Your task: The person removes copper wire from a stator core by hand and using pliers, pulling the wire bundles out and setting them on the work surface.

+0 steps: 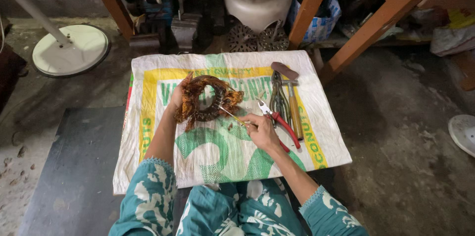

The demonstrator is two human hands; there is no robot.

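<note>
The stator (210,98) lies near the centre of the sack (217,157), which is spread as a work mat over the floor (405,142). It is a single ring core with copper windings bunched around it.

The left hand (177,98) is closed over the ring's 9 o'clock edge, evidently to steady it. The right hand (261,129) sits at 4 o'clock of the stator, fingers pinched on a thin rod (232,115) whose tip points into the windings at the ring's lower right.

Tools are laid at 3 o'clock of the stator, within reach of the right hand:
- one red-handled pliers (283,126), just beside that hand
- one hammer (292,102), wooden handle
- one dark pliers-type tool (278,95); its exact kind cannot be told

One white round base (71,50) stands at 10 o'clock, well apart.
</note>
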